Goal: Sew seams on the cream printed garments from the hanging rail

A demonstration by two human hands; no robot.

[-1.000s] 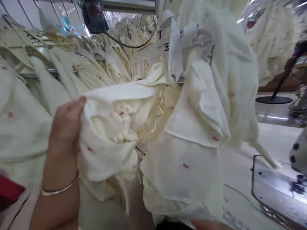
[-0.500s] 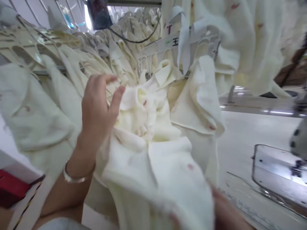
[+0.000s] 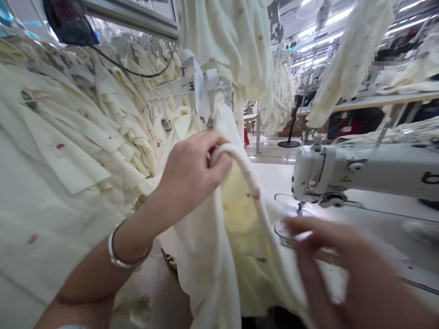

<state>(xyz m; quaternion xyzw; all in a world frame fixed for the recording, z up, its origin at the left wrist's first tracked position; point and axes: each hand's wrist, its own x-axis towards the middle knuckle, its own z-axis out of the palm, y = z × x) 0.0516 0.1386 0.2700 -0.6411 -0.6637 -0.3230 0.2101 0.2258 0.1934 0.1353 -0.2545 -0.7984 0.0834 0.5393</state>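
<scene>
My left hand, with a silver bangle at the wrist, is closed on the folded upper edge of a cream fabric garment piece with small reddish marks. The cloth hangs down from the grip, its yellowish inner side showing. To the right of the cloth is my right hand, blurred by motion. Its thumb and forefinger look apart, with nothing clearly between them. Just behind the left hand, more cream pieces hang from a white clip hanger.
A white sewing machine stands on the worktable at right, its needle area lit. Crowded cream garments hang along the left. A dark cable droops overhead. Farther back, a person is near another table.
The view has swung right, bringing the sewing machine into sight. My left hand was loosely curled beside the cloth and now grips its edge. My right hand, mostly hidden behind cloth before, now shows.
</scene>
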